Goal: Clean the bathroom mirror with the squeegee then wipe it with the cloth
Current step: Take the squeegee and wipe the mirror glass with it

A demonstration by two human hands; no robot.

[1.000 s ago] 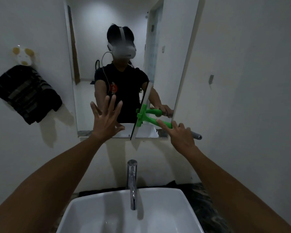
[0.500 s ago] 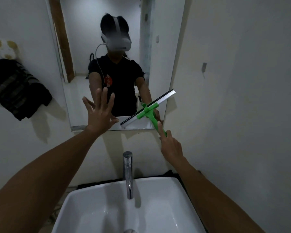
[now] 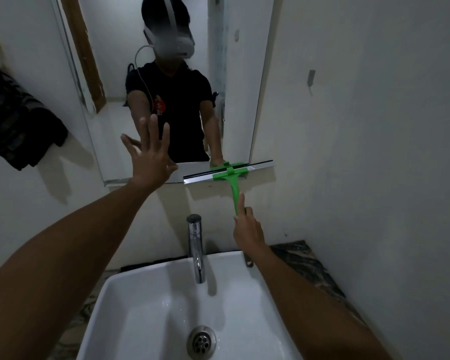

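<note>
The wall mirror (image 3: 115,81) hangs above the sink and reflects a person in a black shirt. A green squeegee (image 3: 231,175) with a silver blade lies nearly level across the mirror's bottom right corner, its handle pointing down. My right hand (image 3: 246,228) grips the lower end of that handle, index finger stretched along it. My left hand (image 3: 151,155) is raised with fingers spread, close to the glass near the mirror's lower edge; I cannot tell if it touches. A dark striped cloth (image 3: 18,120) hangs on the left wall.
Below me sits a white basin (image 3: 130,315) with a drain (image 3: 201,341) and a chrome tap (image 3: 196,245). A dark marbled counter (image 3: 309,263) runs to the right of it. The right wall stands close, with a small hook (image 3: 311,77) on it.
The squeegee blade has swung from almost upright to nearly level and dropped to the mirror's bottom edge. My right hand has come down with it. The view has tilted down.
</note>
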